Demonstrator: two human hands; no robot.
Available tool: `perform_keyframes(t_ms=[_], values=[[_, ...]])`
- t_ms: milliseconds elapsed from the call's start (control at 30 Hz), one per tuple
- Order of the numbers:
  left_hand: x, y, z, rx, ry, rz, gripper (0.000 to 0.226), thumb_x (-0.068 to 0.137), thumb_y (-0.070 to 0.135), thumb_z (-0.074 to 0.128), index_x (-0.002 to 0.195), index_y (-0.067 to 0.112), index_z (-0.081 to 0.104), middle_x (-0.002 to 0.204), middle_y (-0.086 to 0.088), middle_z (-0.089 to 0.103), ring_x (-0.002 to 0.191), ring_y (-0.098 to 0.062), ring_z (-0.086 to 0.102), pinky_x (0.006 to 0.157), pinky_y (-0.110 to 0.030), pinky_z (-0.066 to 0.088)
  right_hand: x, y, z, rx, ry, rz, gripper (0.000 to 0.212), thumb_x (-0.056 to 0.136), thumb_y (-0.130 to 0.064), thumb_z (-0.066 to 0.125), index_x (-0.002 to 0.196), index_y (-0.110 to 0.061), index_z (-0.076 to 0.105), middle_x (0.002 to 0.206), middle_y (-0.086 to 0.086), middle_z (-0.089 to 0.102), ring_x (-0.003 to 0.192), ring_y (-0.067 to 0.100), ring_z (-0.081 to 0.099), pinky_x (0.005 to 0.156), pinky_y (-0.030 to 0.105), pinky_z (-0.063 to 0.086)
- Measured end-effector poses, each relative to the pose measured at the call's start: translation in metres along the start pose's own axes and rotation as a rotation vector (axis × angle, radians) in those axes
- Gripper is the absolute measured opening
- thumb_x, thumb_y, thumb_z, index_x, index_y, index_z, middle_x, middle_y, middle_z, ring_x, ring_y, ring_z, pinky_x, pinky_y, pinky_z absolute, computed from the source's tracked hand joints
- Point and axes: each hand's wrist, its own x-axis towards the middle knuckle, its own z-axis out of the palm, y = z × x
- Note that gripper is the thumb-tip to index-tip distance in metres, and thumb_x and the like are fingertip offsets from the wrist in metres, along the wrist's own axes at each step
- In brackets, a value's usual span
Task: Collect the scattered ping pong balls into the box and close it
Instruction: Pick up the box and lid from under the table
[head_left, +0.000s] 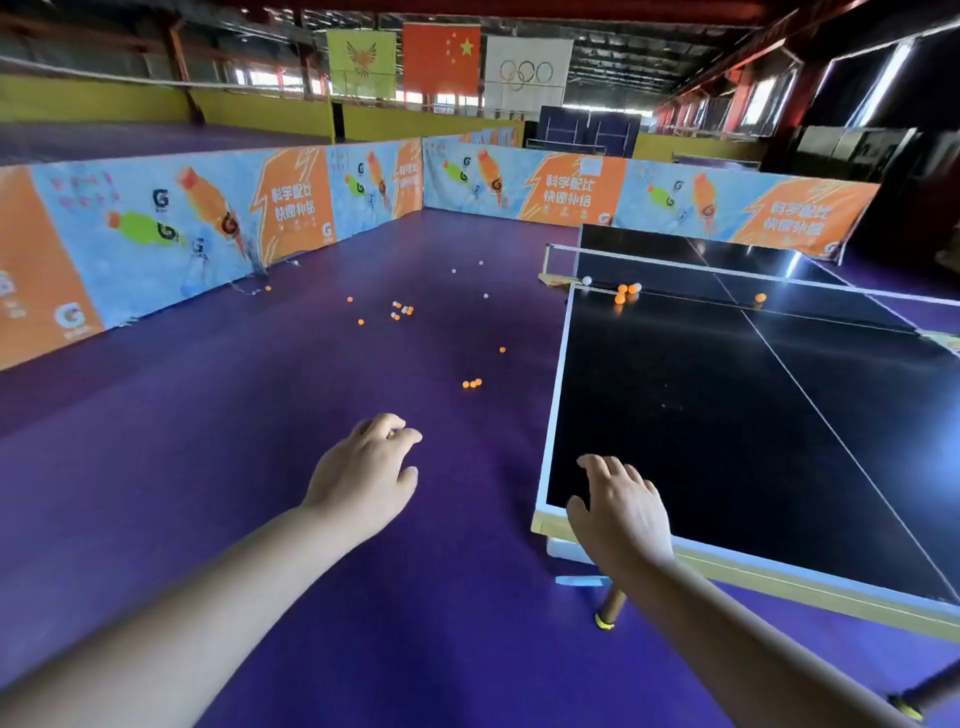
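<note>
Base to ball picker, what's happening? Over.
Left hand curled, orange showing between fingers. Right hand open above table corner. Balls scattered on floor and table.

Barrier banners (130, 260), far beyond the fingers (402, 436) of the left hand (363, 483): orange panels (293, 208) reading 科学配比 快速补给, plus G logos (160, 198). White flag (527, 73), higher, farther still: five Olympic rings.

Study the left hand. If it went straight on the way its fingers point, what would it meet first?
Probably the cluster of three orange balls on the purple floor, ahead and slightly right of the left hand. Nothing shows in between, though how far off they lie is unclear.
</note>
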Motion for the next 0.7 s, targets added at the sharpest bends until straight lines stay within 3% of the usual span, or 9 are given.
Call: perform_keyframes(t_ms=[400,533,700], values=[[0.198,-0.094,0.082,-0.029,-0.151,-0.132,0.03,0.093,0.028,0.047,0.122,0.025,0.058,0.124,0.012,0.053,0.116,-0.008,0.05,0.081,-0.028,0.049,0.213,-0.037,0.109,0.146,-0.165,0.027,0.037,0.085,-0.022,0.048,0.122,-0.023,0.056,0.111,-0.008,0.063,0.108,0.016,0.055,0.083,0.026,0.043],[0.24,-0.138,0.106,-0.069,-0.181,-0.217,0.03,0.093,0.027,0.047,0.12,0.025,0.059,0.122,0.013,0.054,0.114,-0.009,0.051,0.081,-0.028,0.048,0.266,-0.06,0.138,0.186,-0.247,0.076,0.035,0.087,-0.023,0.047,0.122,-0.025,0.054,0.117,-0.01,0.061,0.111,0.015,0.053,0.075,0.025,0.04],[0.311,-0.194,0.14,-0.119,-0.219,-0.241,0.029,0.093,0.027,0.046,0.119,0.026,0.059,0.119,0.013,0.056,0.109,-0.01,0.054,0.08,-0.027,0.046,0.325,-0.091,0.178,0.249,-0.304,0.189,0.035,0.09,-0.023,0.045,0.124,-0.026,0.052,0.12,-0.011,0.059,0.111,0.013,0.053,0.076,0.026,0.043]])
